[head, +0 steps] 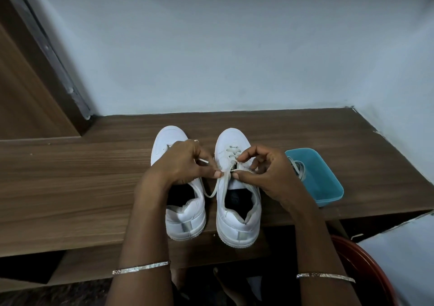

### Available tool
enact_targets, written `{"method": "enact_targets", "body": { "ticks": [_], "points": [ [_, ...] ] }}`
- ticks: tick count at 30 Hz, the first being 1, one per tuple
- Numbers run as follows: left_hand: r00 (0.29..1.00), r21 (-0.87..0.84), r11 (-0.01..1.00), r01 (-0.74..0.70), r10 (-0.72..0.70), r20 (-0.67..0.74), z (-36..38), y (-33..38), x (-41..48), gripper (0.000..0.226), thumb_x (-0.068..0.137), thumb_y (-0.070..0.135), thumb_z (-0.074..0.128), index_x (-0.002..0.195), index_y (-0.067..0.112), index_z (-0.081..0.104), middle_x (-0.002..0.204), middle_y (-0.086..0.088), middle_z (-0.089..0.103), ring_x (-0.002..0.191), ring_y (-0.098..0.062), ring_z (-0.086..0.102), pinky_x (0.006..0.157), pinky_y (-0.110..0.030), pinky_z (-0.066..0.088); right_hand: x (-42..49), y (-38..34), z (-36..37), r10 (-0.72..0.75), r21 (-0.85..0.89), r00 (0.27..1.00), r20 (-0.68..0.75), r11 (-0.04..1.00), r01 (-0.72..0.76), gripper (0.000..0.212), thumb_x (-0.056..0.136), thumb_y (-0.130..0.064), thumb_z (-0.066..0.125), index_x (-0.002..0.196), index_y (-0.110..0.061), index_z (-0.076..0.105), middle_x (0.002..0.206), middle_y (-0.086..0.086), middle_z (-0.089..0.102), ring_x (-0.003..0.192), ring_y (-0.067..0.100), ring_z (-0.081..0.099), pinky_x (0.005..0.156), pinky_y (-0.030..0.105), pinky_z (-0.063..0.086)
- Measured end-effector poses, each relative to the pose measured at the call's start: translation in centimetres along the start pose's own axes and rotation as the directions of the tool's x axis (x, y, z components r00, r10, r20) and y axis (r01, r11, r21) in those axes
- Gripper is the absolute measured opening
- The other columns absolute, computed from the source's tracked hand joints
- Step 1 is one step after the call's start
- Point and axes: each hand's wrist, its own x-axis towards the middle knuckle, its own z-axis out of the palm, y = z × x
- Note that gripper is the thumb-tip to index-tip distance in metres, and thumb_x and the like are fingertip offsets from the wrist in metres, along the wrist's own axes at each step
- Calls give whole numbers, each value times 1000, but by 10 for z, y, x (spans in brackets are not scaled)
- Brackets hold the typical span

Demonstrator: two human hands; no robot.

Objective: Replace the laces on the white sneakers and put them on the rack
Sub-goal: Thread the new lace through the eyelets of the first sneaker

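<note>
Sneakers: the left sneaker (182,188) and right sneaker (237,188) stand mid-frame on the wooden shelf (82,176).
Left hand (183,164): pinches the lace (217,184).
Right hand (263,172): pinches the lace at the right sneaker's eyelets.
Blue tub (328,188), right: holds another lace (298,168).

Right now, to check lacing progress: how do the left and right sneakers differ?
The right sneaker has lace crossed through its front eyelets; the left sneaker, partly under the left hand, shows none. The right sneaker's heel sits nearer the edge than the left sneaker's. Both are white, upright, toes toward the wall.
</note>
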Motion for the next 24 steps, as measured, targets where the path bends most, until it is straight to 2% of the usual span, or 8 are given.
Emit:
{"method": "enact_targets", "body": {
  "ticks": [6,8,10,13,14,16,19,24],
  "points": [
    [990,-416,905,-91,37,-136,-2,-2,-1,11,91,26,68,81,22,68,99,6,74,101,-7,66,89,-31,47,1,2,-1,20,-59,999,-32,998,-21,39,64,-37,94,96,-36,72,102,-18,70,100,12,66,86,45,57],
    [981,-688,716,-122,-16,-191,0,6,2,19,98,12,56,80,14,59,111,-5,76,114,-16,65,88,-31,48,1,1,-1,29,-64,999,-19,998,-30,43,64,-38,93,100,-37,72,109,-19,69,106,8,64,90,46,56],
    [980,-909,393,-138,-78,-182,-1,13,3,18,100,13,48,82,12,52,107,-19,75,109,-29,70,92,-38,53,1,3,-2,45,-77,999,12,996,-44,49,63,-41,93,106,-38,70,113,-20,68,108,5,62,92,45,57],
    [970,-984,107,-143,-180,-161,-5,14,2,20,98,25,51,81,16,49,63,-4,59,54,-17,61,65,-33,60,-1,6,-2,105,-72,990,98,993,-98,66,54,-51,92,113,-44,66,117,-17,67,111,11,64,94,44,57],
    [961,-976,163,-145,-210,-178,-6,14,2,23,100,28,52,79,19,46,56,1,44,43,-10,44,48,-24,50,-1,7,-2,112,-74,987,117,992,-104,70,52,-52,93,116,-45,64,118,-16,66,113,11,64,96,43,57],
    [942,-865,484,-131,-211,-261,-8,13,-1,23,99,30,57,80,21,48,57,4,39,41,-6,31,38,-17,28,-1,6,-2,111,-86,985,131,991,-100,74,54,-48,94,120,-45,62,122,-18,64,116,6,61,97,41,56],
    [960,-383,922,-50,-62,-275,-7,9,-4,17,84,35,79,95,27,70,86,7,72,72,-8,66,66,-23,53,-2,4,-3,111,-94,986,128,991,-99,73,61,-36,95,125,-44,60,124,-19,61,117,3,58,98,37,56],
    [999,50,998,50,-50,2,3,3,1,16,69,49,87,79,41,78,75,24,66,82,-2,63,87,-40,53,-4,5,-3,95,-102,990,107,991,-84,72,64,-30,94,127,-41,60,126,-19,62,118,-2,56,96,31,55]
  ]
}}
